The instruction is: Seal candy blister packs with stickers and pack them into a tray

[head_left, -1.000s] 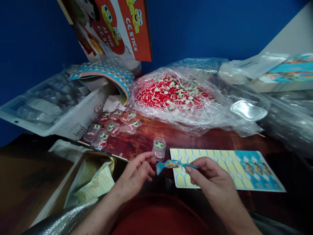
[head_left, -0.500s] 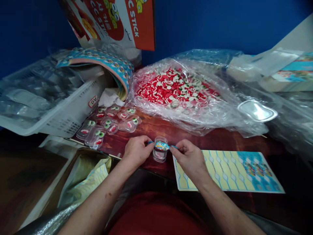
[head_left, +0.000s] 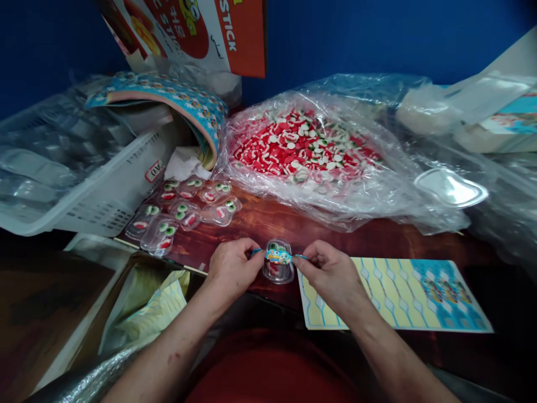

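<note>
The left hand (head_left: 230, 267) and right hand (head_left: 329, 271) each pinch one end of a blue printed sticker (head_left: 278, 257), fingers clamped on it, stretching it across the top of a small clear candy case (head_left: 277, 267) at the counter's near edge. A second ago only the right hand held the sticker, clear of the case; it now lies over the lid, so the sealing appears under way. The sticker sheet (head_left: 398, 291) lies just right; sealed cases (head_left: 180, 210) cluster toward the left edge.
</note>
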`<state>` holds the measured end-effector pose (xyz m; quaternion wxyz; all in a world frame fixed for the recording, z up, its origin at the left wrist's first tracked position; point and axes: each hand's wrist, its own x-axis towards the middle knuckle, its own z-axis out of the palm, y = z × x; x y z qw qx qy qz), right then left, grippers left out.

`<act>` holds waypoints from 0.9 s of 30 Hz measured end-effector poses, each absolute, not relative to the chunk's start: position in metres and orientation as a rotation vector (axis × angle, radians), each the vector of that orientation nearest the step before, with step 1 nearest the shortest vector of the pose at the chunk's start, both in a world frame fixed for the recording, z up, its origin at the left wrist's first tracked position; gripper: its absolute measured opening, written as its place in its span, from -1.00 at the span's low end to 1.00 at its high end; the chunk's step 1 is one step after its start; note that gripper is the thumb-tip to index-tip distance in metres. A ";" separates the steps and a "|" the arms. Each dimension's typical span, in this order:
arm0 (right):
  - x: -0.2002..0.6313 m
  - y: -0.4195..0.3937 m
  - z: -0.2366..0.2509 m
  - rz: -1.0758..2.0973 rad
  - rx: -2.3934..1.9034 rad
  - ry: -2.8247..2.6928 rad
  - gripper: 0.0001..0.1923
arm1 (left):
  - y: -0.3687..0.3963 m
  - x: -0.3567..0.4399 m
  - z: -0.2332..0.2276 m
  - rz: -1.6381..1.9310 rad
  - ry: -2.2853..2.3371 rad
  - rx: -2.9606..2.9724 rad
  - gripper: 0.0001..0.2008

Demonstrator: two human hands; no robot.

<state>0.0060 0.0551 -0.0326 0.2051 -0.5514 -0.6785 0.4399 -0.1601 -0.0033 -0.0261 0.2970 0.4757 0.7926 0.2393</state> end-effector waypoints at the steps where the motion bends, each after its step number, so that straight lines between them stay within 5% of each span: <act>1: 0.007 0.054 -0.030 1.249 -1.529 -1.895 -0.77 | -0.006 -0.158 -0.026 0.648 2.105 1.263 -0.78; 13: 0.011 0.045 -0.040 1.348 -1.561 -1.813 -0.76 | -0.013 -0.149 -0.025 0.662 2.124 1.335 -0.78; 27: 0.007 0.035 -0.040 1.039 -1.487 -2.106 -0.79 | -0.046 -0.135 -0.052 1.121 2.058 1.695 -0.87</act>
